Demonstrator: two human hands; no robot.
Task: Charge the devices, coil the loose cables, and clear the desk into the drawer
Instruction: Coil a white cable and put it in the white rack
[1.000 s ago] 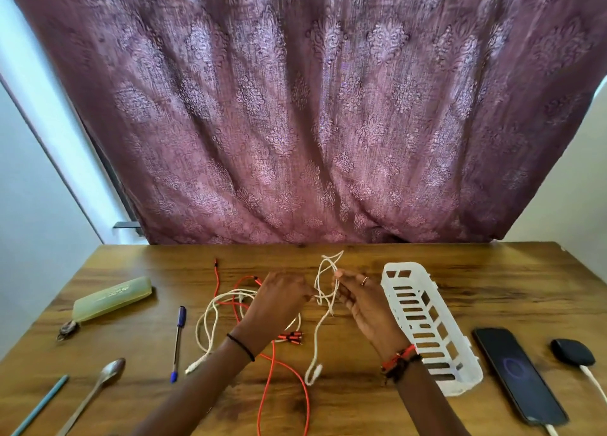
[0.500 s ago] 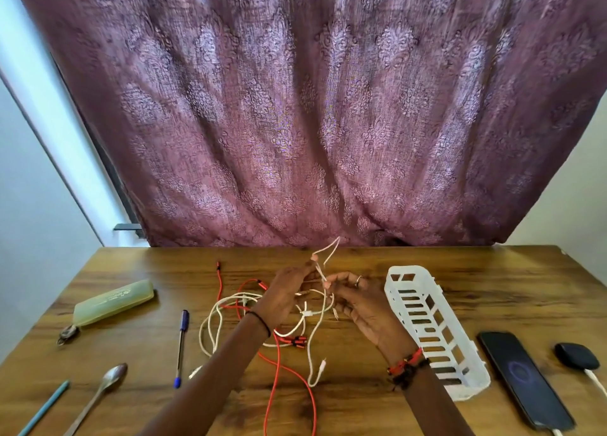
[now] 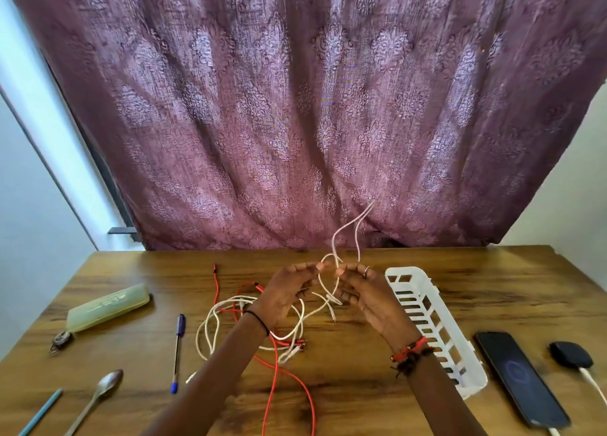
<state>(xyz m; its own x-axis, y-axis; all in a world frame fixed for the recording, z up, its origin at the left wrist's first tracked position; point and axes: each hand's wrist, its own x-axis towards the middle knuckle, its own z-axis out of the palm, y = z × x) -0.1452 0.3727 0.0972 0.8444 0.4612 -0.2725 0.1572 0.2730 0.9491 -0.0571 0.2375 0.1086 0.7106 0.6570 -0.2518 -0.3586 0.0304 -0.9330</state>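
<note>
Over the bench (image 3: 492, 288) middle: both hands are lifted side by side, with their fingertips almost meeting.
Left hand (image 3: 289, 291): it pinches the white cable (image 3: 333, 242) between thumb and fingertips.
Right hand (image 3: 368, 297): it pinches the same cable just beside the left, and a ring shows on one finger.
White cable: a doubled strand rises from the pinch against the curtain (image 3: 295, 107). Its short ends hang between the palms, and one strand trails back towards the tangle.
Change: a second ago the hands worked lower, with a small loop above them and a plug end lying down by the bench. The loop now stands far taller and the dangling ends have been drawn up between the hands.
Meaning: slack is being pulled through the fingers, so I judge the cable is being freed and measured into folds. The coil itself is not yet formed.
Tangle: the red cable (image 3: 274, 380) lies on the bench under the left wrist, crossed by other white loops, and it has barely moved.
Devices: the phone (image 3: 522, 380) and the black device (image 3: 571, 353) lie at the right, each with a lead attached, and they look to be charging.
Not yet cleared: the white basket (image 3: 427, 307), pen (image 3: 177, 347), spoon (image 3: 98, 393), green case (image 3: 108, 306) and pencil (image 3: 39, 412). No drawer is in view.
</note>
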